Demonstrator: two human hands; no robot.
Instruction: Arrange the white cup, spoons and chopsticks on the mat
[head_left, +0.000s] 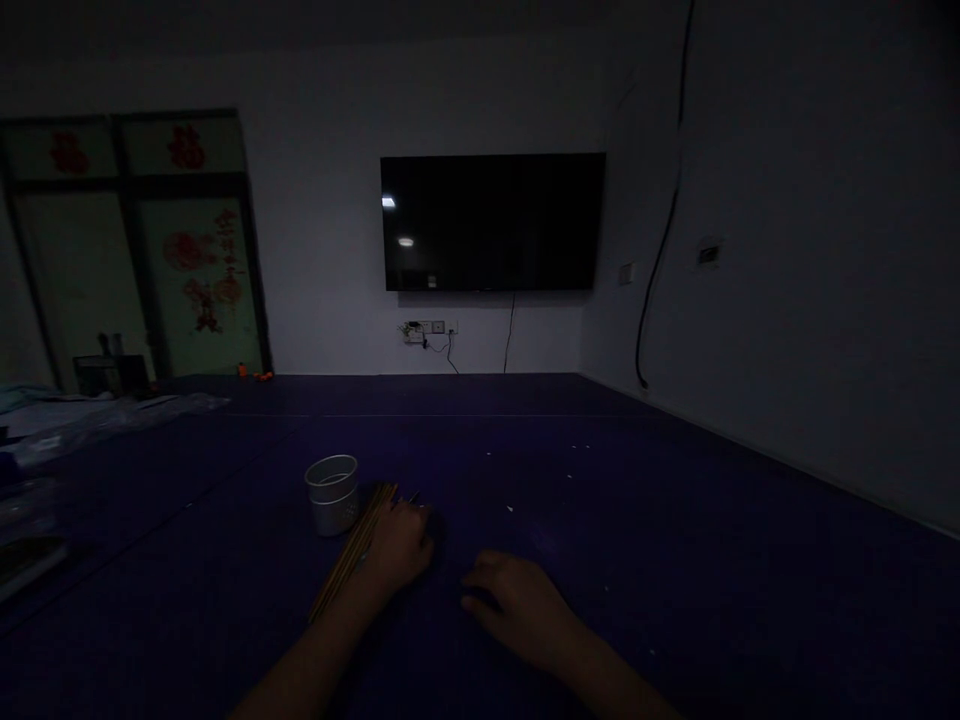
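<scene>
A bundle of thin wooden chopsticks (346, 570) lies slantwise on the dark blue tabletop (450, 650). My left hand (401, 545) rests against the right side of the bundle near its far end, fingers curled downward. A small dark tip (414, 497) shows just past its knuckles; what the fingers hold, if anything, is hidden. Left of the bundle stands a metal cup (332, 497), upright, with small holes low in its side. To the right, my right hand (517, 605) hovers over or rests on the table, thumb and curved fingers apart, nothing visible between them.
Small white scraps (510, 509) are scattered across the table. Clear plastic wrap (127, 418) and a dark flat object (30, 565) lie at the left. Small orange items (262, 377) sit by the far edge. A television (495, 222) hangs on the wall; the room is dim.
</scene>
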